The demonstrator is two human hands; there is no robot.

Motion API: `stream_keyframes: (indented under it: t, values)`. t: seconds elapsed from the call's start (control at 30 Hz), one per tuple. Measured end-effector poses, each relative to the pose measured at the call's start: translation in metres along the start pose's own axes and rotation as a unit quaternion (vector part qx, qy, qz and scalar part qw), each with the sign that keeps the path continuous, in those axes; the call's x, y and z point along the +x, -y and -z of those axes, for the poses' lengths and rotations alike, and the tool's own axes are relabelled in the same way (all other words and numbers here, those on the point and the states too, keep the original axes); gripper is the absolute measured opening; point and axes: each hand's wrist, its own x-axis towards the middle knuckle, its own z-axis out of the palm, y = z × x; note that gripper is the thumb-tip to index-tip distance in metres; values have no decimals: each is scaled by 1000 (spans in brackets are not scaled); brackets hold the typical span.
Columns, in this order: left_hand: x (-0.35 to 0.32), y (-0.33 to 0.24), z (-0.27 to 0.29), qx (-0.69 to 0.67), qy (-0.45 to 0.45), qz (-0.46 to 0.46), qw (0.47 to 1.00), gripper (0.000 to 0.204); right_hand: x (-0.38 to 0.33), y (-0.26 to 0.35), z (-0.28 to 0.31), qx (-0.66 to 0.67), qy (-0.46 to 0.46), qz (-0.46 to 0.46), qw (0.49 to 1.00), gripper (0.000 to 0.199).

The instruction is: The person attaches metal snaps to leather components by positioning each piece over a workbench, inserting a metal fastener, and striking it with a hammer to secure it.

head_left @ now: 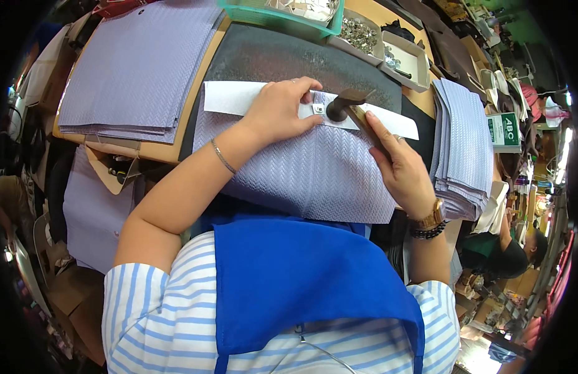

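Observation:
A lavender woven-textured sheet (pixel 289 162) lies in front of me, with a white strip (pixel 230 98) along its far edge. A small metal snap fitting (pixel 319 109) sits on the strip near its middle. Over the strip rests my left hand (pixel 279 109), thumb and forefinger apart on either side of the fitting, the other fingers partly hidden. My right hand (pixel 404 168) is closed round the wooden handle of a hammer (pixel 351 103), its forefinger stretched along the handle. The hammer's dark head is just right of the fitting; whether it touches the strip I cannot tell.
The work lies on a dark board (pixel 289 56). Stacks of lavender sheets stand left (pixel 133 68) and right (pixel 460 149). At the far side are a green basket (pixel 283 17), a tray of small metal parts (pixel 357 37) and a white tray (pixel 416 65). Another person (pixel 507 252) is at far right.

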Motion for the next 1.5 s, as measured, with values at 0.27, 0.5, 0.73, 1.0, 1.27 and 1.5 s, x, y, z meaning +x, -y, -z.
stream_keyframes:
  t: [0.27, 0.5, 0.73, 1.0, 1.27, 1.5]
  values:
    - [-1, -5, 0, -25, -6, 46, 999, 109, 28, 38, 21, -145, 41, 55, 987, 62]
    - [-1, -2, 0, -31, 10, 39, 999, 111, 23, 21, 22, -69, 12, 43, 997, 61]
    - [0, -19, 37, 244, 30, -31, 969, 96, -24, -42, -14, 145, -60, -49, 986, 63]
    - [-30, 37, 161, -46, 68, 326, 942, 56, -70, -137, -15, -91, -212, -178, 956, 66]
    - [-71, 13, 126, -80, -6, 266, 961, 36, -37, -107, -15, -126, -241, -93, 958, 50]
    - [-12, 77, 347, 126, -197, 321, 918, 34, -68, -204, 67, -273, -254, -161, 914, 43]
